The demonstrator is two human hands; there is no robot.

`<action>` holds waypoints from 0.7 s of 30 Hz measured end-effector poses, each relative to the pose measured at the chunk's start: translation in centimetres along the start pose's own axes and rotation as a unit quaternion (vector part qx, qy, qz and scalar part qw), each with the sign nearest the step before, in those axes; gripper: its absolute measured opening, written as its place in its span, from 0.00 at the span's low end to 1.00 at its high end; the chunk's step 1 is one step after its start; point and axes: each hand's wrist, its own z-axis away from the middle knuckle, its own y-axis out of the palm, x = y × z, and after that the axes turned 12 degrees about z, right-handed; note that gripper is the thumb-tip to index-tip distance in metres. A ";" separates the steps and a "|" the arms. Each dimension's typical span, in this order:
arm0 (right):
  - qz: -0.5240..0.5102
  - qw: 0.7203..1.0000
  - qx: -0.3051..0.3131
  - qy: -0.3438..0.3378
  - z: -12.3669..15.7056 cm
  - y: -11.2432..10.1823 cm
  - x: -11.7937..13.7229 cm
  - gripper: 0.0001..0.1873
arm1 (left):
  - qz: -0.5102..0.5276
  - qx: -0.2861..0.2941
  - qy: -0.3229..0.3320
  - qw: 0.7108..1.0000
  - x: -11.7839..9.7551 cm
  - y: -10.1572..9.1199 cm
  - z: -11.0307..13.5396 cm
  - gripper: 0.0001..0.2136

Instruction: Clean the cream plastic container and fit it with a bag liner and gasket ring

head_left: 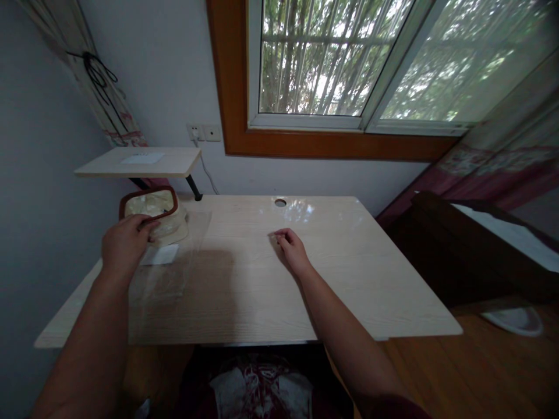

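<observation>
My left hand [126,241] is closed on the near rim of a small cream bin [170,230] with a reddish-brown rim. The bin stands at the left back of the desk, partly under a raised shelf, and something pale and crinkled lines its inside. Below it lie a white slip of paper [161,255] and what looks like a clear plastic sheet or bag [168,285]. Near the middle of the desk, my right hand [290,244] has its fingertips pinched together just over the surface. Whatever may be between them is too small to make out.
The pale wooden desk [349,279] has a round cable hole [280,203] at its back edge. A raised shelf [140,163] with a paper on it stands at the left back. On the right is a dark piece of furniture [471,256].
</observation>
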 end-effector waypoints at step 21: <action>0.017 1.000 0.000 -0.010 -0.1 0.1 -0.2 0.13 | 0.114 -0.005 0.101 0.988 -4.6 2.8 3.0 0.13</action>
